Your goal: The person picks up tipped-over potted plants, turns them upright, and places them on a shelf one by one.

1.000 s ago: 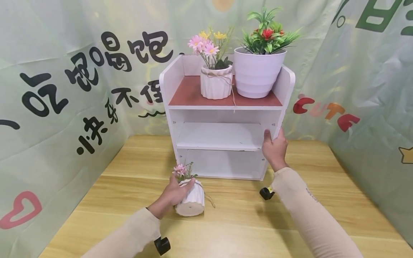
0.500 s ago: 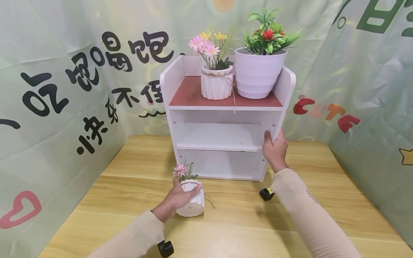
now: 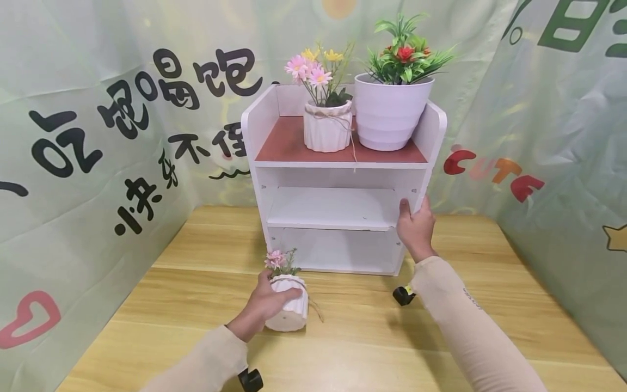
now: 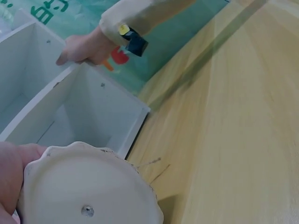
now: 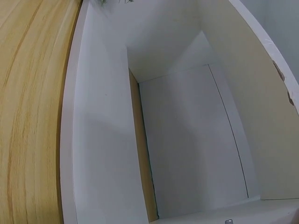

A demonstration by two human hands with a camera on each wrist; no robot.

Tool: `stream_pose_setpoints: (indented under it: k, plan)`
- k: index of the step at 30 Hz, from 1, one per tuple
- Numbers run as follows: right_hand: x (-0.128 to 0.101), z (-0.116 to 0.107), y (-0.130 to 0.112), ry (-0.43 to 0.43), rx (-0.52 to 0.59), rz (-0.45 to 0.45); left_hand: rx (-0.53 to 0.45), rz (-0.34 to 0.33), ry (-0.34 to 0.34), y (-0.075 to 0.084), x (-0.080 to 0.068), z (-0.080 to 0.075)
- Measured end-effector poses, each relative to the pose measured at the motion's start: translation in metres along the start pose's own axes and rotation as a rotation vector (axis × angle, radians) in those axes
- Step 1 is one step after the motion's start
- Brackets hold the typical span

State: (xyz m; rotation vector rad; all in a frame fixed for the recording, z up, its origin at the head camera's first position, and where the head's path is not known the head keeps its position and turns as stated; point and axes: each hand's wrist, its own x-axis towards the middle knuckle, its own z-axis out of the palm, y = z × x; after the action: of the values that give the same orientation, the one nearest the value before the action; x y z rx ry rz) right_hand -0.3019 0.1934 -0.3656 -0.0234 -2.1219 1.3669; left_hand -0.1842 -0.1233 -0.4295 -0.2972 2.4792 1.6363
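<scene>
My left hand (image 3: 266,302) holds a small white flowerpot (image 3: 290,321) with pink flowers, its thumb across the near side. The pot is tilted, so its flat base faces me, and a twine bow trails from it. That scalloped base (image 4: 93,186) with a small hole fills the lower part of the left wrist view. My right hand (image 3: 416,226) grips the right side panel of a white shelf unit (image 3: 338,208), thumb on the inside and fingers hidden behind. In the right wrist view, the unit's lower compartment (image 5: 187,140) shows.
On the unit's red-brown top (image 3: 279,142) stand a white ribbed flowerpot (image 3: 327,130) with pink and yellow flowers and a larger white pot (image 3: 392,117) with green leaves and red flowers. A wooden table (image 3: 343,348) lies below. Printed curtains (image 3: 88,228) enclose the back and sides.
My left thumb has slid lower across the small flowerpot, and the left forearm has shifted slightly right. The right hand and the shelf unit stay put.
</scene>
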Motion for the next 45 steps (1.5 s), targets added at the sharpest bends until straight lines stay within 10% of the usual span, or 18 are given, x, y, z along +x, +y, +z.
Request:
stream_pose_setpoints:
  k: [12,28,45]
  plan:
    - [-0.001,-0.001,-0.001,-0.003,0.003,-0.011,-0.165,0.027,-0.062,0.0,-0.009,-0.007]
    - [0.001,-0.002,-0.001,0.009,0.001,-0.032,-0.359,0.075,-0.31,0.013,-0.014,-0.022]
    - [0.001,0.001,0.004,0.03,0.005,-0.052,-0.498,0.378,-0.466,0.015,-0.019,-0.027]
